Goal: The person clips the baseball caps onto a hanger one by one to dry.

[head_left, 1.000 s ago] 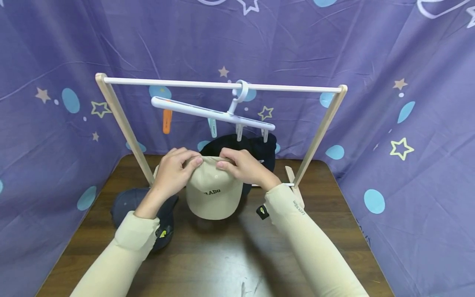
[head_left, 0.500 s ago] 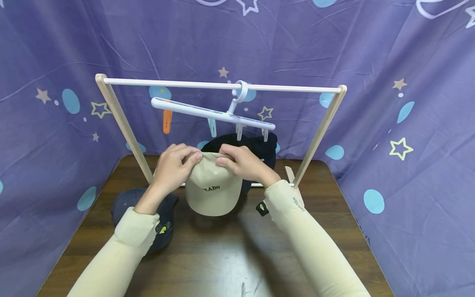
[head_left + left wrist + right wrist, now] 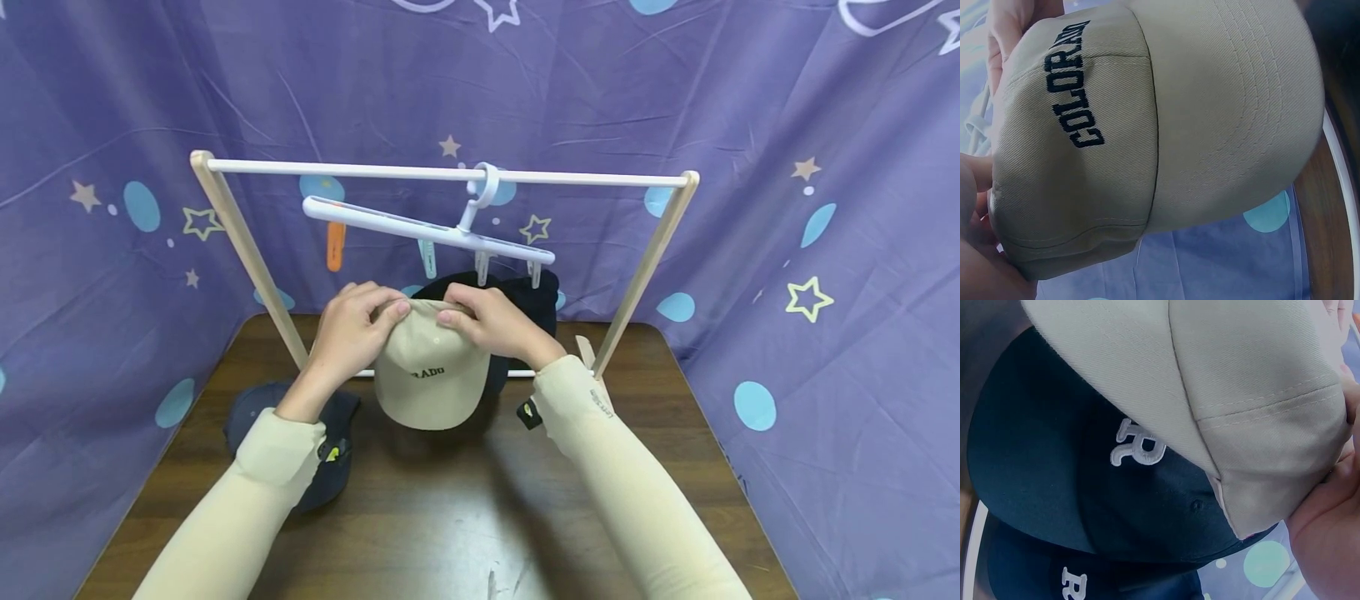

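Note:
A beige cap (image 3: pixel 431 387) with dark COLORADO lettering (image 3: pixel 1069 87) hangs brim down between both hands. My left hand (image 3: pixel 348 333) pinches the top of its crown on the left, thumb in front. On the right side of the same edge, my right hand (image 3: pixel 495 321) pinches it too. Above the cap a pale blue hanger (image 3: pixel 390 223) hangs with its right end lower. It carries an orange clip (image 3: pixel 335 246), a light blue clip (image 3: pixel 427 258) and two greyish clips (image 3: pixel 482 268). Behind the beige cap are two dark caps (image 3: pixel 1035 444), each with a white R, partly hidden.
A wooden rack (image 3: pixel 255 258) with a white top rod (image 3: pixel 337 170) stands on the brown table (image 3: pixel 420 533). A navy cap (image 3: pixel 251 417) lies at the table's left, partly behind the left forearm. Purple patterned curtains (image 3: pixel 825 150) enclose the back and sides.
Both hands have risen slightly with the beige cap, bringing its top edge closer to the hanger's clips. The hanger and the dark caps stay in place.

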`<state>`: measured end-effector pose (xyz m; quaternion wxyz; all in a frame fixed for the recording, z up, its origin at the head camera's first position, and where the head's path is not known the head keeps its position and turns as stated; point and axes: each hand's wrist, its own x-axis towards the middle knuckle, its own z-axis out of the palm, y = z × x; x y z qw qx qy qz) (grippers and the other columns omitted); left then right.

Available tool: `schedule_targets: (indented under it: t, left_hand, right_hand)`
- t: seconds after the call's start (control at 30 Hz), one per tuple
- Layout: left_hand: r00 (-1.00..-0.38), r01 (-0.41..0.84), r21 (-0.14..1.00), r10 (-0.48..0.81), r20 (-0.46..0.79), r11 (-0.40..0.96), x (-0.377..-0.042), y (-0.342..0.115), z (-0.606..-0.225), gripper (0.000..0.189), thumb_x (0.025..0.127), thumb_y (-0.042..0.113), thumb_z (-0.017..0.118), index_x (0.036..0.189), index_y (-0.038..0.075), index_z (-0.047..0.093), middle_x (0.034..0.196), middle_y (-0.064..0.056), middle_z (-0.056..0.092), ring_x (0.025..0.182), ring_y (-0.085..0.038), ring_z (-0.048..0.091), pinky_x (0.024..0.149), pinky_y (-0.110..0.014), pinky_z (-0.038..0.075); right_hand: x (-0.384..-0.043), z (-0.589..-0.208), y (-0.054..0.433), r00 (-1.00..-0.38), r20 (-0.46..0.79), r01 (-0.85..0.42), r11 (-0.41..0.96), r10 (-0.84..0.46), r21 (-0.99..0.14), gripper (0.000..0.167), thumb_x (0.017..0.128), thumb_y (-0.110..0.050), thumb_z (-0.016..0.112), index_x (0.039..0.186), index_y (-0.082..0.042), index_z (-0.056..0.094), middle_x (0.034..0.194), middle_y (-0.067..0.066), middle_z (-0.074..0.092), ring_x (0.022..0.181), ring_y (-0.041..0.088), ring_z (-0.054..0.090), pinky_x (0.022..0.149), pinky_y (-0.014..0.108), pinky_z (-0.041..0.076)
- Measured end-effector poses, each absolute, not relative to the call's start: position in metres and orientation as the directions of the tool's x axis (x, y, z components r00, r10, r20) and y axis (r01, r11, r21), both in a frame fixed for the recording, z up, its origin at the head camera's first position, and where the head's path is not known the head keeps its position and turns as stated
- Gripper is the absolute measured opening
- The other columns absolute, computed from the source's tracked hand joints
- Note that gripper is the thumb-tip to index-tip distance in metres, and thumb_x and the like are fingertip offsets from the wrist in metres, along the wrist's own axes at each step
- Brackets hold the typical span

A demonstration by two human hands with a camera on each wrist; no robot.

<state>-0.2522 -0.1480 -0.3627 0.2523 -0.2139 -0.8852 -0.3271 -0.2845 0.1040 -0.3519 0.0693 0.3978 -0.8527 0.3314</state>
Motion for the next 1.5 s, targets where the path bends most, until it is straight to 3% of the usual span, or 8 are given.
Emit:
schedule_targets:
  t: [0.77,1.03,1.23,1.5]
  left_hand:
    - [-0.817,0.513,0.490,0.225,0.532,0.705,-0.274,-0.144,-0.359,0.027,0.105,0.032,0.068,0.114,0.009,0.080,0.103,-0.012,0.075,0.093,-0.033,0.060,0.084,-0.048,0.045]
    - [-0.820,0.509,0.507,0.211,0.533,0.696,-0.279,-0.144,-0.361,0.025,0.106,0.028,0.066,0.111,0.007,0.079,0.102,-0.014,0.073,0.090,-0.033,0.060,0.089,-0.048,0.041]
    - [-0.845,0.495,0.514,0.252,0.472,0.700,-0.280,-0.143,-0.361,0.029,0.110,0.030,0.059,0.113,0.006,0.075,0.111,-0.015,0.071,0.098,-0.036,0.057,0.095,-0.054,0.040]
    - [-0.848,0.508,0.501,0.301,0.437,0.701,-0.282,-0.140,-0.359,0.031,0.111,0.034,0.057,0.112,0.008,0.073,0.107,-0.012,0.069,0.095,-0.033,0.053,0.091,-0.052,0.037]
  right_hand:
    - [-0.302,-0.352,0.103,-0.735,0.336,-0.655,0.490,-0.588,-0.575,0.014,0.107,-0.026,0.066,0.100,-0.014,0.064,0.078,-0.002,0.056,0.077,0.014,0.055,0.073,0.031,0.045]
    - [-0.303,-0.349,0.097,-0.744,0.347,-0.657,0.531,-0.571,-0.535,0.015,0.107,-0.027,0.066,0.100,-0.013,0.064,0.080,-0.001,0.058,0.078,0.016,0.055,0.074,0.032,0.045]
    - [-0.303,-0.346,0.094,-0.767,0.325,-0.633,0.574,-0.553,-0.519,0.017,0.107,-0.026,0.065,0.098,-0.012,0.063,0.077,-0.001,0.055,0.076,0.017,0.054,0.072,0.032,0.044]
    - [-0.304,-0.347,0.093,-0.785,0.330,-0.617,0.609,-0.525,-0.499,0.018,0.107,-0.028,0.066,0.096,-0.013,0.063,0.074,-0.002,0.051,0.074,0.017,0.053,0.070,0.032,0.043]
